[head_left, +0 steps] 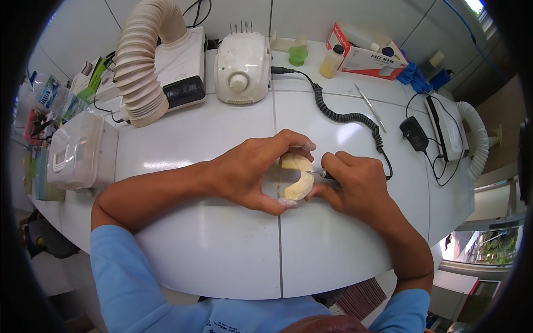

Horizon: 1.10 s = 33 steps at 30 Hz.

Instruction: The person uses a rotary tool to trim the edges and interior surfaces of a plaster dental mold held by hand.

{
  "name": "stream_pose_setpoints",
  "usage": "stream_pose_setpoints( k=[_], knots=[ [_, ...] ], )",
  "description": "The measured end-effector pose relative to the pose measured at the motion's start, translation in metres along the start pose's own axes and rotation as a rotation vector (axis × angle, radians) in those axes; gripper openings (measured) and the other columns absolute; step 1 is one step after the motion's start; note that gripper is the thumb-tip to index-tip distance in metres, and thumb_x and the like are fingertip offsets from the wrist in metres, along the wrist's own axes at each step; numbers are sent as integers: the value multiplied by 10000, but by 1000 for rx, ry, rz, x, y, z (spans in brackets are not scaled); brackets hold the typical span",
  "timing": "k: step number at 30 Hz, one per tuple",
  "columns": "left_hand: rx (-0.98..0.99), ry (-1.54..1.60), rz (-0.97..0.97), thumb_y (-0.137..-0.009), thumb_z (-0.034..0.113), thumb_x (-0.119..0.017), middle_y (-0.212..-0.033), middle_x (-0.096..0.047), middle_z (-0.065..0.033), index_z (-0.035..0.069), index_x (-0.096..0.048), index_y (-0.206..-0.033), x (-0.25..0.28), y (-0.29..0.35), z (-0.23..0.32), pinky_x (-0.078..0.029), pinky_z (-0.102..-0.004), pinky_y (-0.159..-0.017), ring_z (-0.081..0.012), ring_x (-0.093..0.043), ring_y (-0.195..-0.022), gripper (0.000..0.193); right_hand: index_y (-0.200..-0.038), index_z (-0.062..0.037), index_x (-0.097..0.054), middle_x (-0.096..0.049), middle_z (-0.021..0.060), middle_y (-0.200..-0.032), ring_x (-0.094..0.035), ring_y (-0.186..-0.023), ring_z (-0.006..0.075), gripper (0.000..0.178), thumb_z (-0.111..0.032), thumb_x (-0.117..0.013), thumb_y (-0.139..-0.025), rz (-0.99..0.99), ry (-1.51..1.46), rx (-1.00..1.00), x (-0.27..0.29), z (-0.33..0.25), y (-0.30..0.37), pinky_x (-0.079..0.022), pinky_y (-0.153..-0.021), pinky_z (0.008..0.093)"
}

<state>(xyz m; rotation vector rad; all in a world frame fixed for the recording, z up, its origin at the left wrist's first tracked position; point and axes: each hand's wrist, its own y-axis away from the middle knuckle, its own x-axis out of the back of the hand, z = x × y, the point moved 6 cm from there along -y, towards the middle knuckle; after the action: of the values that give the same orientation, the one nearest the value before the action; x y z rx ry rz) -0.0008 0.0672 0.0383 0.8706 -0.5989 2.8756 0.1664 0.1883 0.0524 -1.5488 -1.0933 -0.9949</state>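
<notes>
Between the thumb and fingers of my left hand [258, 172] sits a pale yellow, horseshoe-shaped dental cast [301, 186], its open side toward my palm. White dust coats those fingertips. My right hand [355, 183] grips a rotary handpiece [325, 174] like a pen, and its thin bur meets the outer curve of the cast. Most of the handpiece is hidden in my fingers. A black coiled cord [347, 117] runs from behind that hand to the white micromotor control box [242, 69] at the back, which has a round dial and several burs standing on top.
At the back left, a ribbed suction hose [139, 66] bends down beside a white unit [186, 72]. A lidded plastic box [83, 152] stands at left. Farther right are a small bottle [332, 61], a face-mask box [369, 58], a slim metal tool [370, 106] and a black power adapter [413, 133].
</notes>
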Motion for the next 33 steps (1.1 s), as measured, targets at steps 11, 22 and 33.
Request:
stream_pose_setpoints(
  k=[11,22,33],
  knots=[
    [22,-1,-29,-771,226,-983,-1432,-708,-201,43,-468,-1543,0,0,0,-571,-470,-1219,-367,-740,-1329,946,-1011,-105,-721,-647,35,-747,-657,-571,254,531,-584,-901,-869,-12,-1,15,1,-1,0,-475,-520,420],
    [0,-16,-33,-776,228,-986,-1437,-705,-204,32,-465,-1542,0,-1,2,-580,-466,-1205,-367,-740,-1333,948,-1044,-104,-727,-660,44,-760,-678,-595,268,545,-583,-910,-860,-39,-1,22,1,0,0,-479,-521,428],
    [-18,-19,-33,-778,209,-987,-1435,-706,-204,33,-460,-1540,-1,-1,3,-584,-461,-1199,-362,-741,-1334,943,-1058,-111,-734,-668,45,-769,-680,-592,271,534,-576,-911,-862,-45,4,19,0,1,1,-482,-522,426]
  ],
)
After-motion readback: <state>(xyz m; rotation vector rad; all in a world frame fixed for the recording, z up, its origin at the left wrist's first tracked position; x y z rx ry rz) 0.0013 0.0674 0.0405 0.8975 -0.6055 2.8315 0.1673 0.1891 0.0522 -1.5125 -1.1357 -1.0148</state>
